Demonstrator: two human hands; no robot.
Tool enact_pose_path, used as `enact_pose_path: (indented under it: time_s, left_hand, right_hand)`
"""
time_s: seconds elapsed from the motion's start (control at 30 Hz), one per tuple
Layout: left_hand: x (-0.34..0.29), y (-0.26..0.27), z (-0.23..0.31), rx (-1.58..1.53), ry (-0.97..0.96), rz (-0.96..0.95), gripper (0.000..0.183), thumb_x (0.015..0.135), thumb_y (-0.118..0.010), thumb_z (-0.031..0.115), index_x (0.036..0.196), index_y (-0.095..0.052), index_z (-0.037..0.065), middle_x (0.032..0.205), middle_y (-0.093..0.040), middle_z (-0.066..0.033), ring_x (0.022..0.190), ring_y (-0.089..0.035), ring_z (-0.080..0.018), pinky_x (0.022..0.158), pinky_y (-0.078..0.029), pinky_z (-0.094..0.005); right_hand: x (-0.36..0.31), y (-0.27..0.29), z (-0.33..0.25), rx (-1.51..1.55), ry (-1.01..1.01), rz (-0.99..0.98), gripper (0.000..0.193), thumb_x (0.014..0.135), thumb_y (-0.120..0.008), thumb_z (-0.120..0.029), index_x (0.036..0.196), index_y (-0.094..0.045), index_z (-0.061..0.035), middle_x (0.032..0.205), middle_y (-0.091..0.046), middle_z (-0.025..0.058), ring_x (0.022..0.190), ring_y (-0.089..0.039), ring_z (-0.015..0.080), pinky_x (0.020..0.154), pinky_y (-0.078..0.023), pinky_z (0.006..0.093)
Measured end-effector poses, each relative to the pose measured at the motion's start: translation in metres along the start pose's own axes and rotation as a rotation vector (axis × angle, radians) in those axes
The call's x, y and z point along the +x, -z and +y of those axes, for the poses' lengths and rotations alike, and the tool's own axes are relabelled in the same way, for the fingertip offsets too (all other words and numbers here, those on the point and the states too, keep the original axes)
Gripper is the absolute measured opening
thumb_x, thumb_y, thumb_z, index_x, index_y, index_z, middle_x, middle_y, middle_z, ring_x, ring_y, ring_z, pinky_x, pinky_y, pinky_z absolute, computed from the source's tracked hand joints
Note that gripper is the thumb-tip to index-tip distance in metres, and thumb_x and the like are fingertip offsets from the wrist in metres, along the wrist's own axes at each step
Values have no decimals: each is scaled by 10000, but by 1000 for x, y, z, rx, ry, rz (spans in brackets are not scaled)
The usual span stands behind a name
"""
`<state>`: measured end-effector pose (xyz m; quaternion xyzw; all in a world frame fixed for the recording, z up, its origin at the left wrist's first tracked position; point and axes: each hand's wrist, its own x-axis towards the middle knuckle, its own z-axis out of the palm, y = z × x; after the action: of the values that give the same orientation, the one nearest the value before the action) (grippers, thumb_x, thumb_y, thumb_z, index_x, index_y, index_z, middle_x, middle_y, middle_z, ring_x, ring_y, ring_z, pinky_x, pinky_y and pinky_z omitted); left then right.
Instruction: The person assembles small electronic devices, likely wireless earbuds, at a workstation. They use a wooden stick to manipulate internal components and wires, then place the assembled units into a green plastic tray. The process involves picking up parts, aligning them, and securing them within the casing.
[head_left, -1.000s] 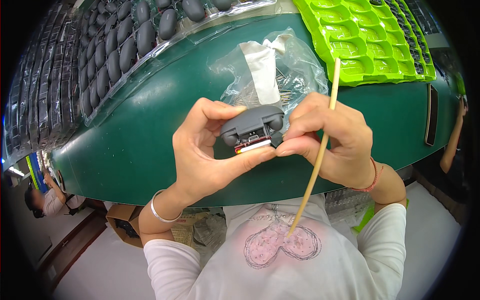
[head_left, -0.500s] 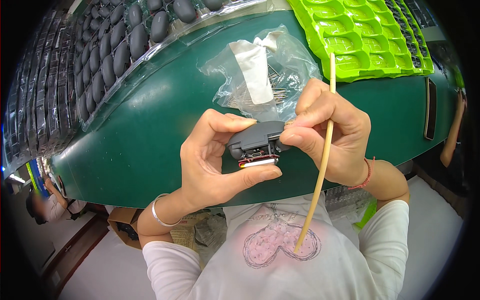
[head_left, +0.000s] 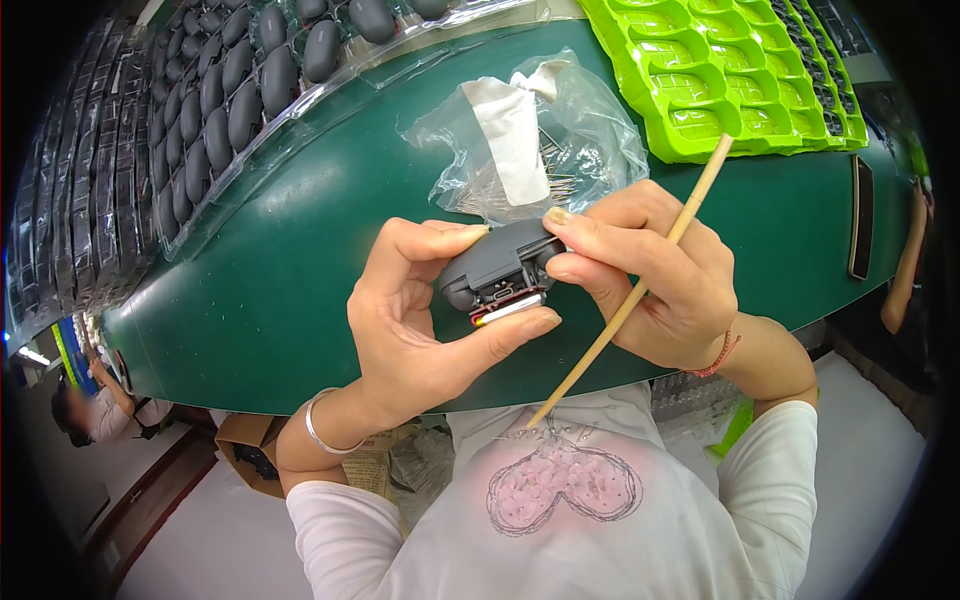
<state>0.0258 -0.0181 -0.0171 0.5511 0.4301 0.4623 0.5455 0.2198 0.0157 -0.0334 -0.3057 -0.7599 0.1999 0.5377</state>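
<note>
Left hand [head_left: 405, 335]: clasps a rounded grey case [head_left: 490, 262] above the green table [head_left: 270, 310]
Right hand [head_left: 680, 295]: pinches case's right corner, holding wooden stick [head_left: 600, 325]
Case face: port [head_left: 503, 292], white slab [head_left: 515, 308] exposed
Hidden: corner under fingertips

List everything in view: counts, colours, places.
Table: 1, green, centre
Case: 1, dark grey, centre
Stick: 1, tan, right of case
Bag: 1, clear, above case
Pins: many, silvery, at bag
Strip: 1, white, at bag
Moulded tray: 1, lime, upper right
Similar cases: many, dark grey, upper left
Stacked trays: several, greyish, far left
Slab: 1, black, table's right
Box: 1, brown, lower left
Other people: 2, one white-clad, sides
Bangle: 1, silver, left wrist
Bracelet: 1, red, right wrist
Shirt: 1, white, torso
Left hand: 1, gripping case
Right hand: 1, holding stick, touching case
</note>
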Motion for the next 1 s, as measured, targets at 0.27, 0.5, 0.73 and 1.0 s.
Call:
enact_pose_path:
  time_s: [0.27,0.5,0.73,1.0]
  left_hand:
    - [6,8,8,-30,-1,-15,530,657,-852,-3,1045,-492,0,1001,-629,-146,913,-639,-165,802,-519,-284]
    - [6,10,10,32,-58,-68,556,632,-874,33,1033,-491,12,982,-631,-140,882,-637,-156,774,-518,-269]
    - [3,9,6,19,-61,-53,551,630,-886,65,1031,-513,3,977,-634,-127,875,-643,-151,774,-519,-265]
    - [5,16,5,34,-118,-103,599,615,-881,27,1054,-473,18,997,-630,-159,886,-635,-152,764,-515,-254]
  right_hand:
    - [17,30,8,-144,-166,-186,830,920,-289,-668,1167,-602,59,899,-611,112,674,-462,143,583,-373,286]
    - [25,44,-3,258,-442,-227,747,957,-353,-578,1159,-592,101,699,-487,37,594,-406,102,531,-305,236]
    - [18,37,-1,896,-674,-108,182,962,-521,-128,1015,-592,31,768,-641,137,615,-583,131,586,-497,238]
    - [10,29,8,1271,-824,-54,246,1009,-460,-227,1073,-534,-2,824,-612,157,659,-571,139,558,-477,252]
